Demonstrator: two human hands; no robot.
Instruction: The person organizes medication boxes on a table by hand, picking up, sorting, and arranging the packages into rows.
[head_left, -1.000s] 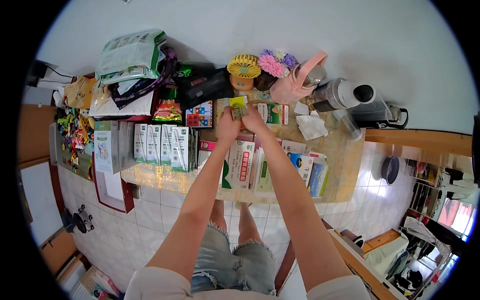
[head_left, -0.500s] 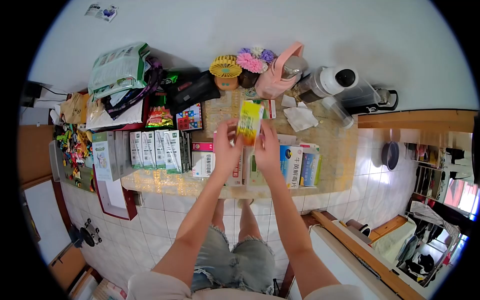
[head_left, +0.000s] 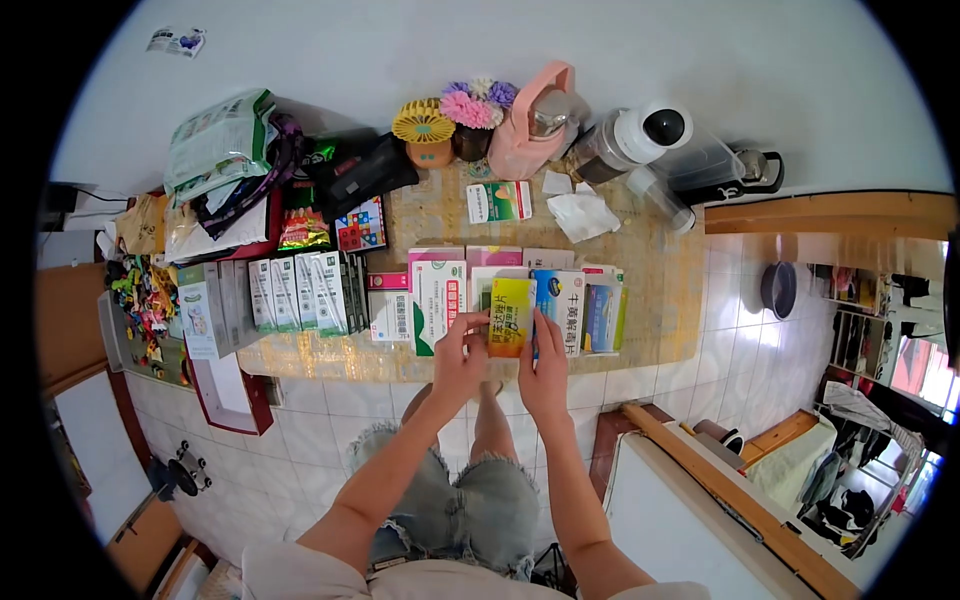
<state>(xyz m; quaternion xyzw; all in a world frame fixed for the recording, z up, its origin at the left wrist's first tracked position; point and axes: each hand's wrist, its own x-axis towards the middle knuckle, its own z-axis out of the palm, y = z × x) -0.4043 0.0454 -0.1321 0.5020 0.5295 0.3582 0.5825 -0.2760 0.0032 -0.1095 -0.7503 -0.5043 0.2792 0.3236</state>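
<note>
A yellow medicine box [head_left: 511, 312] stands upright at the table's front edge, before a row of other medicine boxes. My left hand [head_left: 462, 358] grips its left edge, fingers closed. On its right edge my right hand [head_left: 545, 368] is closed too, close by a blue box [head_left: 548, 288]. Left of the yellow box stands a white box with red lettering [head_left: 438, 305]. To the right are a white box with black lettering [head_left: 573, 318] and a blue-and-white box [head_left: 602, 318]. Behind the row, a white, green and orange box [head_left: 499, 202] lies flat.
White-and-green boxes [head_left: 290, 293] stand in a row at left. Along the wall are a yellow fan [head_left: 423, 122], pom-pom flowers [head_left: 470, 105], a pink carrier [head_left: 525, 140] and a white-lidded jar [head_left: 640, 140]. Crumpled tissue [head_left: 583, 214] lies at the back right.
Both hands have brought the yellow box down toward me, from above the table to the front of the row. The camera view has shifted slightly.
</note>
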